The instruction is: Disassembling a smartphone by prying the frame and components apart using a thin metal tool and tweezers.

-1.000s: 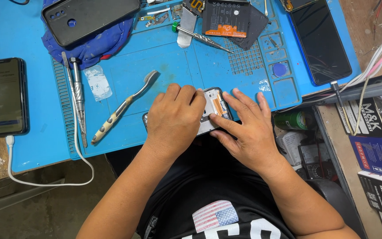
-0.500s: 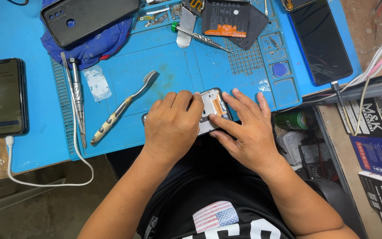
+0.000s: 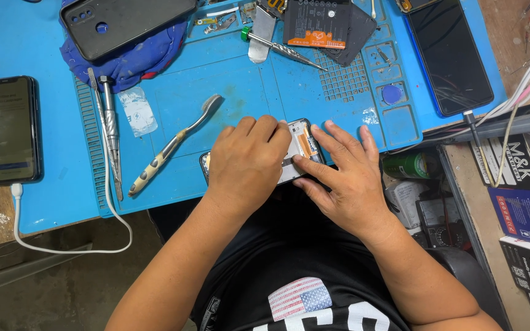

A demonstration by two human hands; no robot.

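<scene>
Now | left hand (image 3: 248, 160) flat, covering opened phone (image 3: 299, 147) | right hand (image 3: 345, 178) spread, fingertip apparently pressing it | blue bench mat (image 3: 216, 86)

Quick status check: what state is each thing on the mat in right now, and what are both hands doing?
Opened phone: back off, insides showing, flat at the mat's near edge.
Left hand: palm down, pressing on it.
Right hand: fingers spread, thumb on its edge.
Toothbrush: lying loose.
Tweezers: lying loose.
Screwdriver: lying loose.
Left-side phone: cable plugged in, screen dimly lit.
Battery: out, lying apart.
</scene>
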